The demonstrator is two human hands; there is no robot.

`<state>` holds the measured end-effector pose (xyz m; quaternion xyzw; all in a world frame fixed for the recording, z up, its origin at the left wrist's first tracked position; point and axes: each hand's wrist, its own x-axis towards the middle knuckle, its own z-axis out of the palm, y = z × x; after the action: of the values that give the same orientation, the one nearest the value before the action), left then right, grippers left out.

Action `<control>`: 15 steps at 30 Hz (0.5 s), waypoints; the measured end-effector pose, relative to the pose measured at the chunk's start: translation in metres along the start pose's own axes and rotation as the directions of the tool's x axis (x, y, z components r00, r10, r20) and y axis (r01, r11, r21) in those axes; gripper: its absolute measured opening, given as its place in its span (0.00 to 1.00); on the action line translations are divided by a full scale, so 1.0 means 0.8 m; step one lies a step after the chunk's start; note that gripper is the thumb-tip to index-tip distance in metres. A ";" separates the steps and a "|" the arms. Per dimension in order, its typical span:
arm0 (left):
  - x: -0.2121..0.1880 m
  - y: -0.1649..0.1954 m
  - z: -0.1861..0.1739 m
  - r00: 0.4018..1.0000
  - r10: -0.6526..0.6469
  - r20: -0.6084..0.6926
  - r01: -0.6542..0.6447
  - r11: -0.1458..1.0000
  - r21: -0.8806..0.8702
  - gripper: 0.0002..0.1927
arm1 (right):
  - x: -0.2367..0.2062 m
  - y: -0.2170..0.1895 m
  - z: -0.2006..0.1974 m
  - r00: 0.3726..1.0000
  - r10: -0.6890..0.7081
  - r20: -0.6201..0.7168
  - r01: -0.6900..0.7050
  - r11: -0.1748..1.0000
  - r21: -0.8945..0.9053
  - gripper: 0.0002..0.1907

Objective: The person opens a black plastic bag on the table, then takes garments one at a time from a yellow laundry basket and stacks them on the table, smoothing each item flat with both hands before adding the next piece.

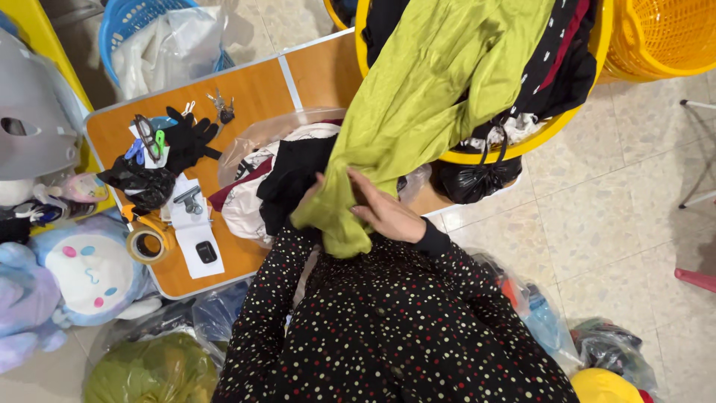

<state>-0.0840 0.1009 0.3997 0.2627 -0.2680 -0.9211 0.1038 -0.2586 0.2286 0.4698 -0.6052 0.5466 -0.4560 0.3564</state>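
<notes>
My right hand [384,213] lies flat, fingers spread, on the lower end of the lime-green garment [418,112]; my left hand [312,188] is mostly hidden under its fold, so I cannot tell its grip. The garment runs from my chest toward one o'clock, its upper part still draped in the yellow basket [522,138]. By my reckoning it is only half drawn out, not yet folded. At ten o'clock, a heap of clothes [261,186] sits on the orange table [253,93]
</notes>
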 end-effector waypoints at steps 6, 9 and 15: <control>-0.040 0.000 -0.032 0.981 -0.054 0.187 -0.067 0.810 0.583 0.33 | 0.012 -0.015 -0.079 0.958 0.231 0.169 -0.212 0.970 -0.119 0.22; -0.059 0.010 -0.080 0.983 -0.167 0.073 0.045 0.609 0.792 0.32 | 0.007 -0.013 -0.113 0.968 0.176 -0.177 -0.211 0.957 -0.201 0.16; -0.045 -0.001 -0.132 0.908 0.113 -0.404 0.414 -0.084 0.906 0.48 | -0.003 0.016 -0.128 0.934 0.201 -0.294 -0.289 0.911 -0.295 0.18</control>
<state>0.0032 0.0671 0.3389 0.4447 -0.7954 -0.3698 -0.1812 -0.3593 0.2359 0.4915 -0.5184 0.7294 -0.3826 0.2300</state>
